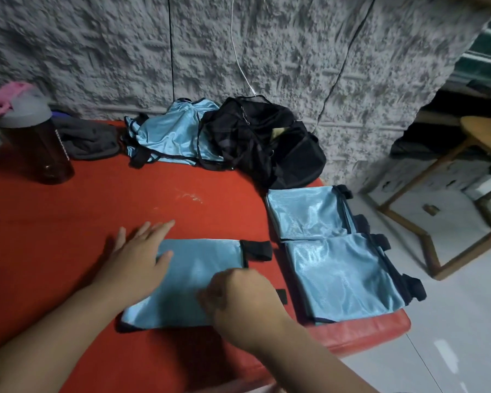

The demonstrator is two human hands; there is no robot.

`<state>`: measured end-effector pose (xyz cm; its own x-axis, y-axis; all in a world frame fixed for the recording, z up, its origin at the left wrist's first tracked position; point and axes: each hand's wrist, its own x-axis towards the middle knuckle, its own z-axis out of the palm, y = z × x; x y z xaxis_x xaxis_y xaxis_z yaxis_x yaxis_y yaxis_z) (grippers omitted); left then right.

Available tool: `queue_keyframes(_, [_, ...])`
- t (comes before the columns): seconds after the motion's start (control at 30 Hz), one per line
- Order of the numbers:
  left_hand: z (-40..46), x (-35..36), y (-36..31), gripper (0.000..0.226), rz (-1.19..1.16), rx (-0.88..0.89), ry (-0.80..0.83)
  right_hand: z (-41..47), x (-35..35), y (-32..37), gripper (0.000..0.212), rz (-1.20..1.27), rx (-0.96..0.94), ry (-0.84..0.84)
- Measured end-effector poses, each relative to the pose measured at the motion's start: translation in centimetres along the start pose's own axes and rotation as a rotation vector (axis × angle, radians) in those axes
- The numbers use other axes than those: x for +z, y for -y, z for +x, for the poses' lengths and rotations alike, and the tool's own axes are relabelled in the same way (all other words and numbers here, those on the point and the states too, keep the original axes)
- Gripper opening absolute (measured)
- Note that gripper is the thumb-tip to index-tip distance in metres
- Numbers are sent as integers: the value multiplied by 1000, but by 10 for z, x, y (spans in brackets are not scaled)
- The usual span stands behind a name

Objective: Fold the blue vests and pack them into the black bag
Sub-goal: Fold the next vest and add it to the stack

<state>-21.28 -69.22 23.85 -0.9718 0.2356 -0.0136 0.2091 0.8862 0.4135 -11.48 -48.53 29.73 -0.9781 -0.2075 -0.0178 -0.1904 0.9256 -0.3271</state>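
A folded blue vest with black trim lies on the red table in front of me. My left hand rests flat on its left end, fingers straight. My right hand sits on the vest's right part with fingers curled down onto the fabric; whether it pinches it is hidden. Two folded blue vests, one behind the other, lie at the table's right edge. An unfolded blue vest is heaped at the back beside the black bag, which slumps against the wall.
A dark bottle with a grey and pink lid stands at the back left, next to a dark grey cloth. Cables hang down the rough grey wall. A wooden stool stands on the white floor to the right.
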Motion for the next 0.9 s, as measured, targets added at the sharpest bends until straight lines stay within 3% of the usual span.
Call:
queue_keyframes(0.1, [3,6,-6,57,56,-8,37,-17,9,-2,50,-92,81,174])
queue_keyframes(0.3, [-8,-6,-8,32,239,-43,-31,-7,11,-30,43,-86,228,144])
queue_keyframes(0.37, [-16,-15,-10,22,206,-121,28,6,6,-39,37,-85,265,126])
queue_keyframes(0.47, [-35,-22,-20,30,163,-171,206,38,6,-47,37,-69,301,111])
queue_keyframes(0.57, [-63,-9,-42,41,-166,-222,425,68,14,-45,43,-68,251,80])
queue_keyframes(0.7, [-77,2,-72,37,-495,-231,628,84,24,-29,21,104,-45,145])
queue_keyframes(0.77, [-65,-9,-75,36,-604,-259,565,86,22,-24,31,173,-134,161])
queue_keyframes(0.8, [-57,-17,-74,39,-617,-291,443,85,18,-24,37,183,-110,144])
queue_keyframes(0.83, [-48,-23,-67,43,-531,-317,268,83,14,-27,41,192,-46,88])
queue_keyframes(0.9, [-33,-31,-50,50,-107,-292,7,71,4,-31,40,154,186,-54])
